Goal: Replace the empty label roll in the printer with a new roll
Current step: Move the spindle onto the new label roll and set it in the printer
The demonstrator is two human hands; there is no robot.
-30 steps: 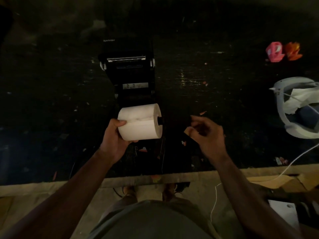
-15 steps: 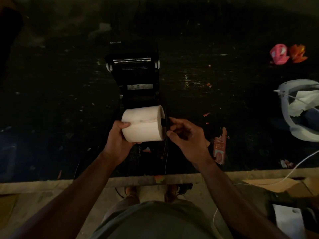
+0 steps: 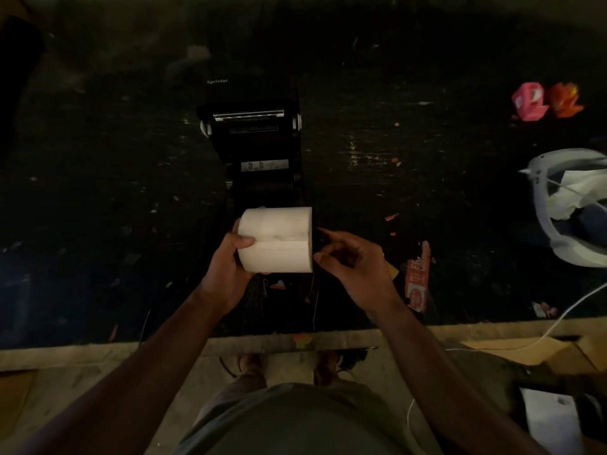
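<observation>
Here, left hand [image 3: 226, 267] grip closed around white label roll [image 3: 275, 239], right hand [image 3: 356, 262] fingertips pinching its dark end piece

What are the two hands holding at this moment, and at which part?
The left hand grips the white label roll at its left end. The right hand pinches something dark at the roll's right end; what it is cannot be told.

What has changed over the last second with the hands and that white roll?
The right hand moved left from open air to the right end of the label roll, its fingertips now at the dark core there. The left hand kept gripping the roll's left end, over the open printer.
</observation>
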